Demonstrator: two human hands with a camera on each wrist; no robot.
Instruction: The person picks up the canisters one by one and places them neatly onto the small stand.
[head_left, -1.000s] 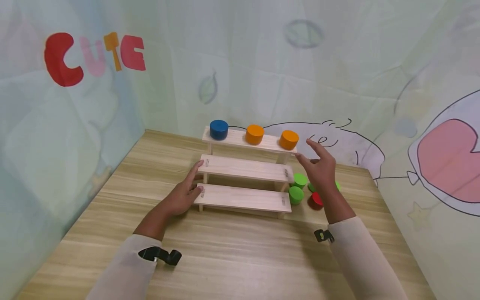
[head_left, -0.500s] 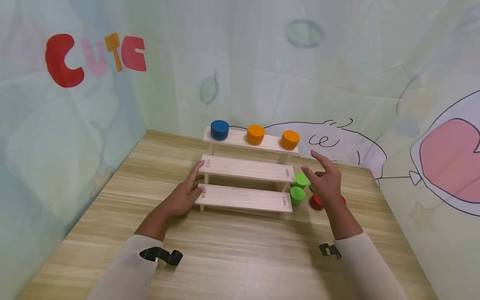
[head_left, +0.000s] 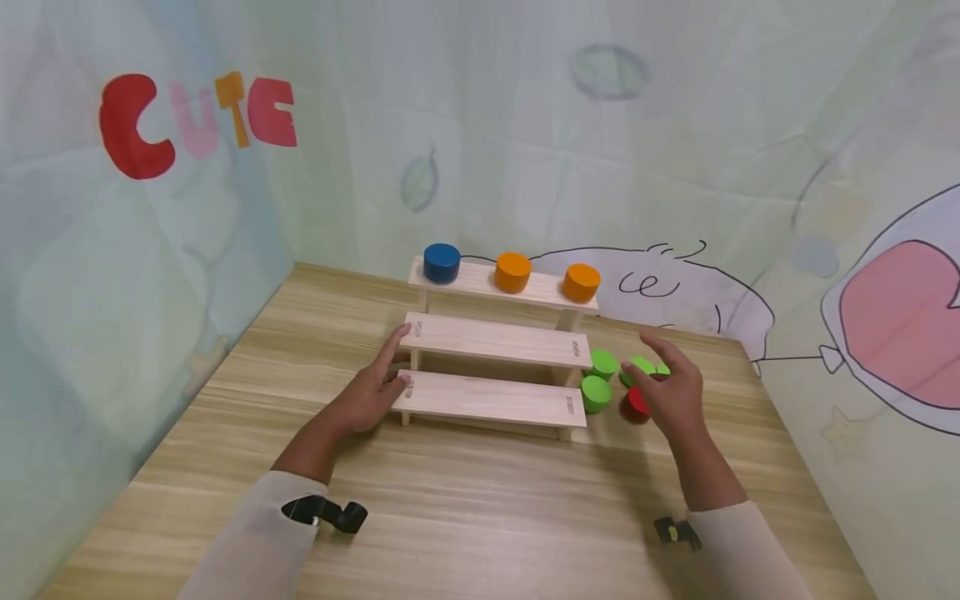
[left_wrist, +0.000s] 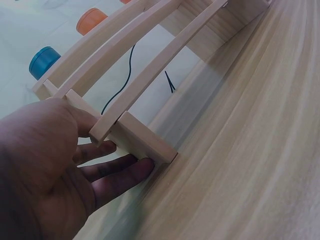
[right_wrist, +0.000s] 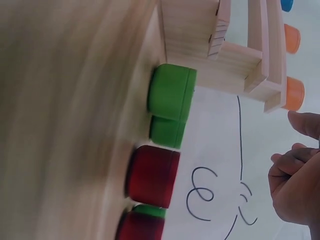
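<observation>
Right hand (head_left: 678, 398) has moved from the top of the rack (head_left: 487, 337) toward the red block (head_left: 637, 405), on the table (head_left: 480, 517) beyond the rack's right end; thumb and forefinger stand apart, empty. Left hand (head_left: 365, 395) grips the rack's left end. Red block appears light, rigid, smooth; best held by its sides.

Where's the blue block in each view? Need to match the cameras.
Head: above centre, slightly left; the blue block sits on the left end of the wooden stand's top board.
Left wrist: upper left; blue block at the stand's near end.
Right wrist: top edge, right of centre; blue block is partly cut off by the frame.
Shared landmark: the wooden stand.
</observation>
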